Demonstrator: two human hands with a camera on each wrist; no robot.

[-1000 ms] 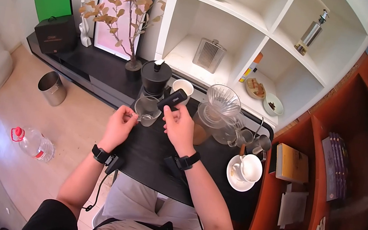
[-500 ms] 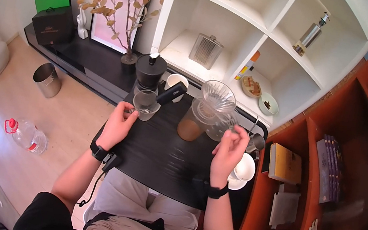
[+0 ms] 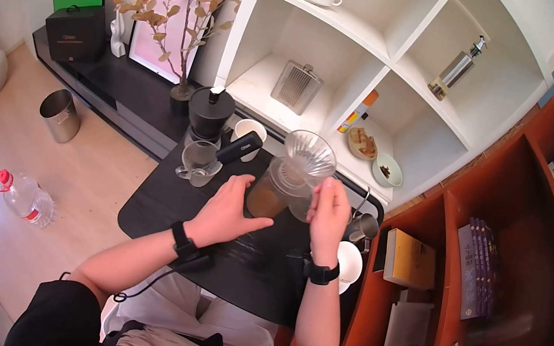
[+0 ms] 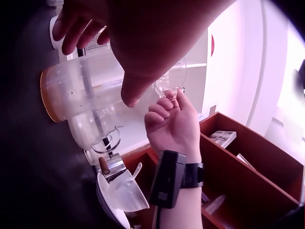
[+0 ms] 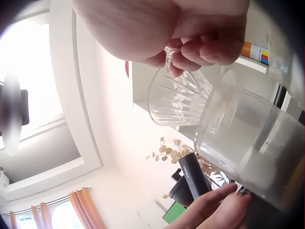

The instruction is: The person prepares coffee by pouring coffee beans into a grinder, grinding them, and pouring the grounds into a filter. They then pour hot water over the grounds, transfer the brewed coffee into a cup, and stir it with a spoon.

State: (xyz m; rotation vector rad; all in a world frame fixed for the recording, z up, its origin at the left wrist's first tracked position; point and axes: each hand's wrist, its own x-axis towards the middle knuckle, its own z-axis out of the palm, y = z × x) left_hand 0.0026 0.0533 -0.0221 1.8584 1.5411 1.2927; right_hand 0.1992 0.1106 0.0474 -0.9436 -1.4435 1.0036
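A ribbed glass dripper sits on top of a clear cylindrical vessel with a brown bottom. By its small glass handle, my right hand pinches the dripper; the right wrist view shows curled fingers at that handle. My left hand is beside the vessel, thumb and fingers spread, holding nothing. In the left wrist view, the thumb of my left hand overlaps the vessel, and contact cannot be told.
Left of the vessel are a glass cup, a black handheld device, a white cup and a black-topped grinder. On the right are a metal cup and white crockery. White shelving rises behind.
My right hand has left the black device and moved right to the dripper's handle. My left hand has let go of the glass cup's handle and moved right, fingers spread, towards the vessel.
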